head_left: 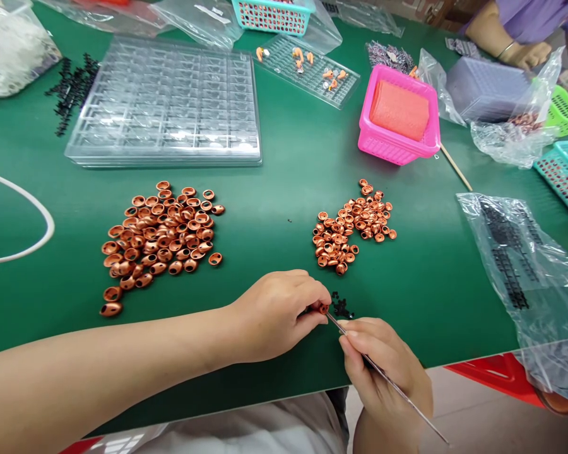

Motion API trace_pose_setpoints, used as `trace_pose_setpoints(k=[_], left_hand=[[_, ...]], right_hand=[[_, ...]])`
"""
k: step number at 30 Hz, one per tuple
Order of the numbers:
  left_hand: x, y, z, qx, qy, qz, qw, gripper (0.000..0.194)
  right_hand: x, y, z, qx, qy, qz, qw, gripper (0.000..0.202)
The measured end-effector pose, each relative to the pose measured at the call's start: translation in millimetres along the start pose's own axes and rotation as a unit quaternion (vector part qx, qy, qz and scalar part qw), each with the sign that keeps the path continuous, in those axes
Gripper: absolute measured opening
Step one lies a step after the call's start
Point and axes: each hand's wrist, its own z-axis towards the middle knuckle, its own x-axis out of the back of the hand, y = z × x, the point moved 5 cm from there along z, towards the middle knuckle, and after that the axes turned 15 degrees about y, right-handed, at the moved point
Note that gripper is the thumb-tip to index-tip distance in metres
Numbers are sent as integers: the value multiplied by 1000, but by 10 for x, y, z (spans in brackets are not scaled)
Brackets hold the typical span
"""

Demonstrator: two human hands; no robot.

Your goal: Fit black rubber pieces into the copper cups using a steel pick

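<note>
My left hand (278, 315) pinches a small copper-coloured piece (324, 309) between thumb and fingertips near the table's front edge. Closed around a thin metal rod (383, 375), my right hand (388, 362) holds the rod's tip against that piece. Small black bits (341, 308) lie just behind the fingertips. A larger pile of copper-coloured rings (163, 233) is spread at the left, behind my left forearm. The smaller copper pile (350, 224) lies beyond my hands.
Stacked clear trays (170, 104) stand at the back left. Behind the small pile are a pink basket (397, 145) and a flat tray (307, 69) with orange parts. A plastic bag (525, 265) overhangs the right edge. A person's hand (527, 55) rests at the back right.
</note>
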Motion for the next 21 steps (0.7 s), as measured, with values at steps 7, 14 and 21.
trace_pose_setpoints(k=[7,14,21], left_hand=[[-11,-22,-12,1,1,-1,1000,4],[-12,-34,-28,2,12,-10,1000,7],[-3,-12,-8,0,12,-15,1000,7]], right_hand=[[1,2,1,-7,4,-3,1000,34],[5,-3,7,-2,10,2,1000,34],[16,12,-22,-8,10,0,1000,34]])
